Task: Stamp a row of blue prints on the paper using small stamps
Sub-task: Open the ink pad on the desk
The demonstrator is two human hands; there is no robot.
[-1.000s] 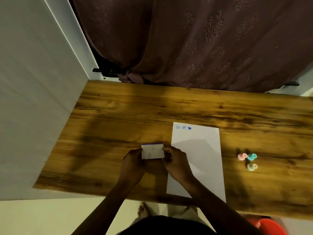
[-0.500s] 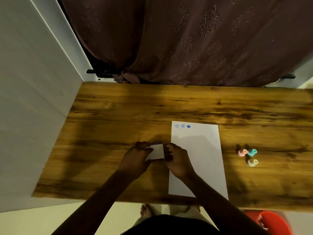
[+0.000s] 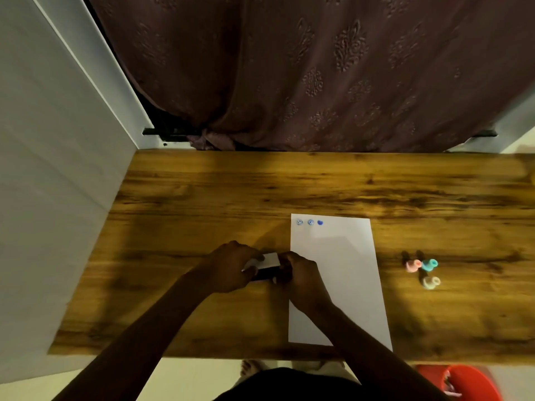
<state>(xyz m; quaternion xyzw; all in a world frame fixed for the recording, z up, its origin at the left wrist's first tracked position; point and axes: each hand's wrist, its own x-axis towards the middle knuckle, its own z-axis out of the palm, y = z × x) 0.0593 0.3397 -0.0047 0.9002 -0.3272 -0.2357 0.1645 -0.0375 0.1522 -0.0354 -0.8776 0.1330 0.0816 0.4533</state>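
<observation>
A white sheet of paper [image 3: 341,273] lies on the wooden table [image 3: 202,192], with three small blue prints [image 3: 309,222] in a row at its top left corner. Just left of the paper, both hands hold a small ink pad case [image 3: 267,266]. My left hand [image 3: 231,266] grips its white lid, tilted up at the far side, with the dark base showing below it. My right hand [image 3: 298,274] holds the case's right end. Three small stamps stand right of the paper: pink [image 3: 413,265], teal [image 3: 429,264] and pale cream [image 3: 431,282].
A white wall [image 3: 58,169] borders the table's left side. A dark patterned curtain [image 3: 318,70] hangs behind the far edge. A red bucket [image 3: 460,383] sits on the floor at bottom right, and a bare foot [image 3: 250,369] shows under the near edge.
The case was held up with its lid facing me; it has come down toward the table, and the lid has tilted lower over the dark base.
</observation>
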